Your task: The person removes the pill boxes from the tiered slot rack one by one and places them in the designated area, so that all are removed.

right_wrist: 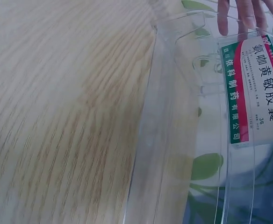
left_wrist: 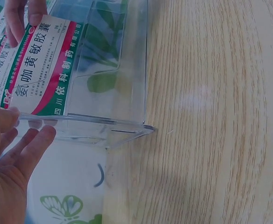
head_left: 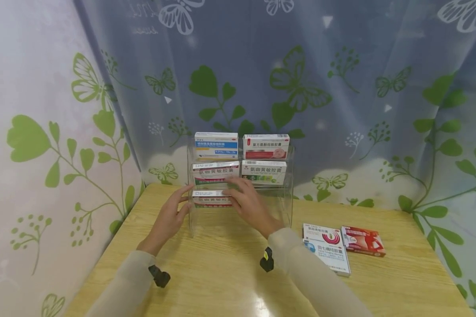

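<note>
A clear plastic display rack (head_left: 287, 200) stands on the table, holding medicine boxes in tiers. On the left of its lowest tier is a white, red and green medicine box (left_wrist: 38, 65), upright in the slot. At the rack's left side my left hand (head_left: 170, 215) pinches the side panel (left_wrist: 89, 120), thumb inside and fingers outside. My right hand (head_left: 250, 204) touches the upper right corner of that lowest box with extended fingers. Above it, a similar box (head_left: 214, 172) is partly covered by the right fingers.
Beside it is a white and green box (head_left: 263, 173). The top tier holds a blue and white box (head_left: 216, 146) and a red and white one (head_left: 266, 147). White boxes (head_left: 326, 249) and a red box (head_left: 363, 241) lie on the table at right. A patterned curtain (head_left: 238, 88) hangs behind.
</note>
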The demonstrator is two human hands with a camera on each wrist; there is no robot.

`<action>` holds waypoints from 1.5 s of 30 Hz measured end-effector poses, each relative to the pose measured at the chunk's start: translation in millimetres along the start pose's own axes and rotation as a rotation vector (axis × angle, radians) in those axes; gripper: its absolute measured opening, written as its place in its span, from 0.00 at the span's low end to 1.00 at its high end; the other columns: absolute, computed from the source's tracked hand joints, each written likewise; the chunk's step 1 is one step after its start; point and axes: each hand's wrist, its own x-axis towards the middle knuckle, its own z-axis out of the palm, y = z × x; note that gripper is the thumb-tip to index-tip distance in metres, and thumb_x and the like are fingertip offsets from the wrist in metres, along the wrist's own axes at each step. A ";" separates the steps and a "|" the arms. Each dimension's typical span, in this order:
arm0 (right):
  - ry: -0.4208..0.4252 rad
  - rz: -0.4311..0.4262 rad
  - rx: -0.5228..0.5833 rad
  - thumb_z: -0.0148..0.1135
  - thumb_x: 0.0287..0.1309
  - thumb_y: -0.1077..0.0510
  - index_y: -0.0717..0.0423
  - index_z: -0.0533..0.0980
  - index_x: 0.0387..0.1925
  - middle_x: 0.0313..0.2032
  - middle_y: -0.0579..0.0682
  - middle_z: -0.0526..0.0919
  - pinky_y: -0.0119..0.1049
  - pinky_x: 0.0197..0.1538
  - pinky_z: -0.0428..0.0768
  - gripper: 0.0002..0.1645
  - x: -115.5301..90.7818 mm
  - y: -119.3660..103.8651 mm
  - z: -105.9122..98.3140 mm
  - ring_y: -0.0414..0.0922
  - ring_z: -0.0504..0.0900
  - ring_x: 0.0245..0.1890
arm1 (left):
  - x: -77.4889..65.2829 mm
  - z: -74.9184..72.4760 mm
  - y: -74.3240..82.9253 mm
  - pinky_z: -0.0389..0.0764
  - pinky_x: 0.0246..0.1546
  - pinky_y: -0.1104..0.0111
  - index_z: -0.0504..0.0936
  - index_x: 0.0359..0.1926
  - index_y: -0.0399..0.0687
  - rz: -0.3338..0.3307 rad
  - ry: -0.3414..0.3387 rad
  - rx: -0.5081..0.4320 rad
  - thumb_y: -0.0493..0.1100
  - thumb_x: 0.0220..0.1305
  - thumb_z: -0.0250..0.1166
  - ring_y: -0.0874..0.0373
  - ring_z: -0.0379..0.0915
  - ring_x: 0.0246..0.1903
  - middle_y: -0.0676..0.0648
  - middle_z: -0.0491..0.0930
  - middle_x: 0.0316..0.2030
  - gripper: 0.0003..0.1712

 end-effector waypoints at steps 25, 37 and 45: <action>0.114 0.124 0.127 0.66 0.75 0.69 0.56 0.87 0.55 0.58 0.55 0.88 0.51 0.66 0.88 0.14 -1.8 7.6 -49.9 0.54 0.84 0.62 | -4.4 -5.2 0.3 0.92 0.56 0.44 0.63 0.84 0.51 -0.026 0.000 0.010 0.32 0.83 0.59 0.30 0.77 0.68 0.34 0.63 0.81 0.35; 0.175 0.259 0.079 0.65 0.74 0.70 0.54 0.87 0.58 0.57 0.54 0.87 0.37 0.50 0.87 0.17 -55.0 51.9 -141.4 0.54 0.86 0.57 | -3.9 -3.8 -0.8 0.93 0.57 0.52 0.62 0.85 0.51 -0.047 -0.027 -0.028 0.32 0.83 0.58 0.31 0.76 0.70 0.36 0.62 0.82 0.35; 0.109 0.357 0.029 0.66 0.71 0.74 0.55 0.88 0.57 0.58 0.56 0.88 0.05 0.54 0.71 0.20 -125.8 77.0 -214.3 0.23 0.77 0.58 | -2.3 -2.9 4.4 0.93 0.58 0.53 0.62 0.85 0.53 -0.048 -0.045 -0.041 0.35 0.85 0.57 0.33 0.75 0.70 0.37 0.61 0.83 0.34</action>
